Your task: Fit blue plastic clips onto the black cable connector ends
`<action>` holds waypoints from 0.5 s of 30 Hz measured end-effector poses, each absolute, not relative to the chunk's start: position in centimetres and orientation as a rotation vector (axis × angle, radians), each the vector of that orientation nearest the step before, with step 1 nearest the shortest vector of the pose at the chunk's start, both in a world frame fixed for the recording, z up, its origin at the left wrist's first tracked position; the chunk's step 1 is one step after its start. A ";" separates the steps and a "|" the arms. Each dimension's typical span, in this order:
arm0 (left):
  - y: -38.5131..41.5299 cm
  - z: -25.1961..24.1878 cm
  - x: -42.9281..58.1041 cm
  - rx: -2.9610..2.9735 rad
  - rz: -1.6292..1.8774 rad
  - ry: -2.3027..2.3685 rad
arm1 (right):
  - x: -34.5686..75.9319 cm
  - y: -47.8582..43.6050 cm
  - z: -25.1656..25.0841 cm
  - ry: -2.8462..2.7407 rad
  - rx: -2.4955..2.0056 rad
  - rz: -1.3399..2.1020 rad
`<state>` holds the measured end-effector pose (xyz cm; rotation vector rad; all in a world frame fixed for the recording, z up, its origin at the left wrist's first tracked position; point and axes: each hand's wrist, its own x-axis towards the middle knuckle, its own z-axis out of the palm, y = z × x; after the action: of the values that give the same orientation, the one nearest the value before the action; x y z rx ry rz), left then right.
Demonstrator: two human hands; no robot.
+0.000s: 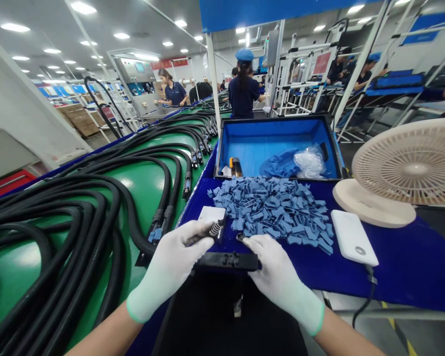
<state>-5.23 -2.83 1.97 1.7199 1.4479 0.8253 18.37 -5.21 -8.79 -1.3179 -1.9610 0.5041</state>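
My left hand [174, 259], in a white glove with a green cuff, is closed around a dark part with a coil spring [215, 228] sticking out past the fingertips. My right hand [276, 262], gloved likewise, is closed with a small black piece [240, 237] at its fingertips; its exact shape is too small to tell. Between the hands lies a black bar-shaped fixture [222, 260] with small posts on top, and the right hand rests against its right end. Just behind them spreads a heap of small blue plastic clips [270, 210]. A white block [212, 214] sits behind the left fingertips.
Black hoses [92, 198] cover the green conveyor [133, 185] on the left. Behind the clips stands a blue bin [244, 143] holding a plastic bag. On the right are a white power bank [354, 237] with a cable and a beige fan [411, 163]. People work farther back.
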 end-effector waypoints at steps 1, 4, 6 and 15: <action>-2.8 1.9 -5.3 1.788 0.810 1.432 | 18.1 -5.6 -8.6 -1.813 -1.290 0.720; -2.7 1.6 -5.6 1.969 0.755 1.333 | 16.9 -6.6 -7.4 -1.332 -1.121 1.375; -2.7 1.3 -5.9 2.030 0.714 1.231 | 16.0 -7.0 -6.3 -1.162 -0.967 1.588; -2.4 1.4 -5.5 2.018 0.538 1.054 | 14.6 -7.2 -3.2 -1.073 -1.037 1.608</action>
<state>-5.52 -2.43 1.40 2.0177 1.0545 0.5382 14.56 -7.18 -3.18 -1.0375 -1.0727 1.6075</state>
